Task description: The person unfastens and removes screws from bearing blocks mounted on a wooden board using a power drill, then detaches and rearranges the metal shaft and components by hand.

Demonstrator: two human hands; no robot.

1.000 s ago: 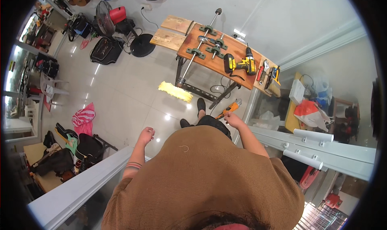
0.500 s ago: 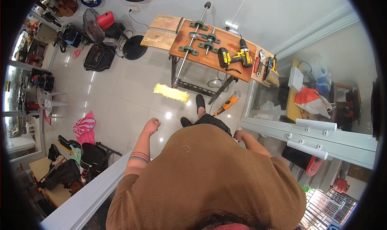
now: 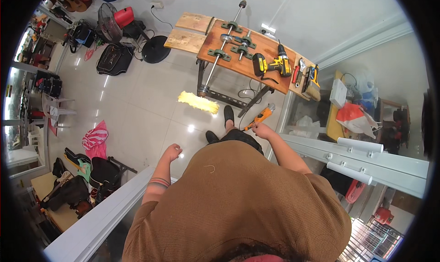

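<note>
My left hand (image 3: 171, 152) hangs low at my left side, its fingers loosely bent and apart, with nothing seen in it. In front of my right hip, my right hand (image 3: 261, 131) is held out with its fingers partly apart. Seen from above, it overlaps the lower end of an orange power tool (image 3: 263, 114) that lies on the floor; no contact can be made out. Ahead stands a wooden workbench (image 3: 215, 41) bearing a long steel shaft (image 3: 213, 69) in green bearing blocks (image 3: 219, 55). A fluffy yellow roller (image 3: 198, 102) sits at the shaft's near end.
A yellow-black cordless drill (image 3: 280, 65), pliers (image 3: 296, 73) and a brush (image 3: 313, 90) lie on the bench's right. Far left stand a fan (image 3: 109, 23) and a black bag (image 3: 113, 60). White door frames (image 3: 98, 216) flank me. A pink bag (image 3: 95, 140) is left.
My right hand has swung forward from beside my hip to over the orange tool's lower end. My left hand has dropped back slightly. The bench appears a little lower and farther right.
</note>
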